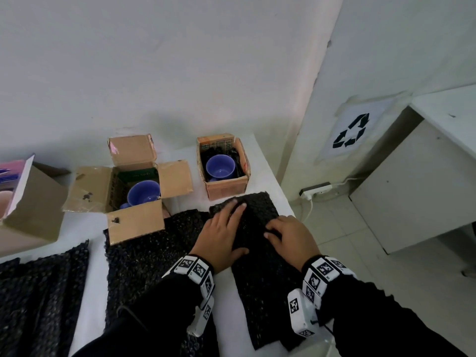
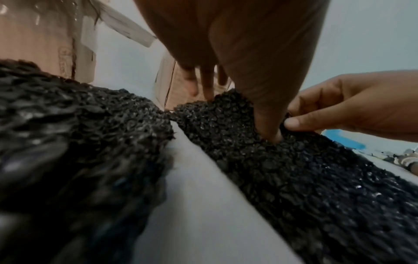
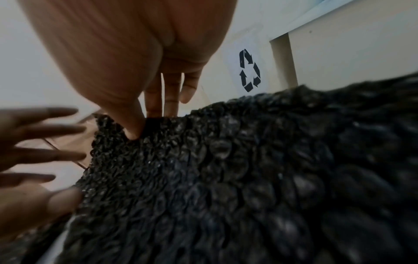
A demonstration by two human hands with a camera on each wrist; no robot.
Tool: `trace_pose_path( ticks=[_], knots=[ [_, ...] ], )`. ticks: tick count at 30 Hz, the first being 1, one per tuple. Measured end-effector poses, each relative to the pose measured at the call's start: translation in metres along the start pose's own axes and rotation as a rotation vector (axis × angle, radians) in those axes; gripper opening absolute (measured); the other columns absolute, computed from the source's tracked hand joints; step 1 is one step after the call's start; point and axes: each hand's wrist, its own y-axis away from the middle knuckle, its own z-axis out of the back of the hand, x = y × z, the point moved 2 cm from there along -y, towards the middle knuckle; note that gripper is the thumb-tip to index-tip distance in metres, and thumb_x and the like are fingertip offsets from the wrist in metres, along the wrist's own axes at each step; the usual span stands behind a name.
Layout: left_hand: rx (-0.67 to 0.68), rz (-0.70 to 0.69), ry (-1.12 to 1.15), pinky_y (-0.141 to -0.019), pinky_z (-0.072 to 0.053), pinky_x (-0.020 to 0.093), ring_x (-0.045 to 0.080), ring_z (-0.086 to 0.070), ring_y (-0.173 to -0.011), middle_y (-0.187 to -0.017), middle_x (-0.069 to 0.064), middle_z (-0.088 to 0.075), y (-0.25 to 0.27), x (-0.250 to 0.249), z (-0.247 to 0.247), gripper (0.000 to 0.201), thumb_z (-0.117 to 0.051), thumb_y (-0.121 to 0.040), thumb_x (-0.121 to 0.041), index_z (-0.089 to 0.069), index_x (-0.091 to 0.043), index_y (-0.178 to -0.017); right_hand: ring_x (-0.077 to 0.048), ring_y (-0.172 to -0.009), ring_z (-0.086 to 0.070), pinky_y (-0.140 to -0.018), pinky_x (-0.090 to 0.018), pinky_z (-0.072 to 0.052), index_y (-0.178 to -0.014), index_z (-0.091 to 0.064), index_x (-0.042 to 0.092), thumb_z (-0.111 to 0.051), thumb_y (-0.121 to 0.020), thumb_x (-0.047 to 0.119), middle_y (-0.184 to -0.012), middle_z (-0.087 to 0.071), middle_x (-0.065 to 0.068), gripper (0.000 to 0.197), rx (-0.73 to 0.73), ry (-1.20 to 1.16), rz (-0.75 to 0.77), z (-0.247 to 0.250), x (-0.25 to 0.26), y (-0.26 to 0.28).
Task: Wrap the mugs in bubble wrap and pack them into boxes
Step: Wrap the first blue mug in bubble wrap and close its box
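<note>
White table [image 1: 90,228]: both hands on black bubble wrap [image 1: 260,274], contents hidden

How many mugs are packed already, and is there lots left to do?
Two blue mugs sit in boxes: one in the left box, one in the right box. Both boxes are open. Now the left hand and right hand press on a black bubble wrap sheet; whether it covers a mug is hidden. More sheets wait unused.

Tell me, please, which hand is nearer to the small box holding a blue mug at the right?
Left. The left hand lies on the bubble wrap with fingertips just short of the small box; the right hand sits farther back.
</note>
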Motion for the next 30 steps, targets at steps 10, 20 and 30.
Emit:
trace_pose_path(
  ticks=[10, 20, 30],
  knots=[
    [-0.277, -0.202, -0.025, -0.096, -0.034, 0.035, 0.025, -0.049, -0.122, -0.134, -0.002, -0.052, -0.011, -0.009, 0.03, 0.044, -0.071, -0.074, -0.037, -0.056, -0.021, -0.112, -0.031, -0.072, -0.059, -0.068, -0.044, -0.048, -0.106, -0.049, 0.013, -0.038, -0.102, 0.023, -0.079, -0.064, -0.013, 0.016, 0.057, -0.191, 0.03, 0.029, 0.028, -0.005],
    [-0.24, -0.196, -0.132, -0.089, -0.031, 0.036, 0.021, -0.058, -0.097, -0.094, -0.008, -0.062, -0.006, 0.004, 0.043, 0.032, -0.057, -0.073, -0.037, -0.062, -0.028, -0.103, -0.019, -0.08, -0.061, -0.075, -0.034, -0.046, -0.094, -0.062, 0.013, -0.051, -0.097, 0.036, -0.083, -0.065, 0.0, 0.025, 0.238, -0.231, 0.072, 0.05, 0.063, -0.015],
    [-0.107, -0.161, 0.117, -0.077, -0.038, 0.032, 0.025, -0.047, -0.088, -0.099, 0.01, -0.051, -0.003, 0.025, 0.057, 0.029, -0.033, -0.087, -0.022, -0.056, -0.007, -0.094, -0.029, -0.101, -0.057, -0.077, -0.031, -0.042, -0.109, -0.049, 0.012, -0.047, -0.098, 0.022, -0.109, -0.061, -0.014, 0.015, 0.495, 0.037, 0.002, 0.054, 0.049, -0.025]
  ],
)
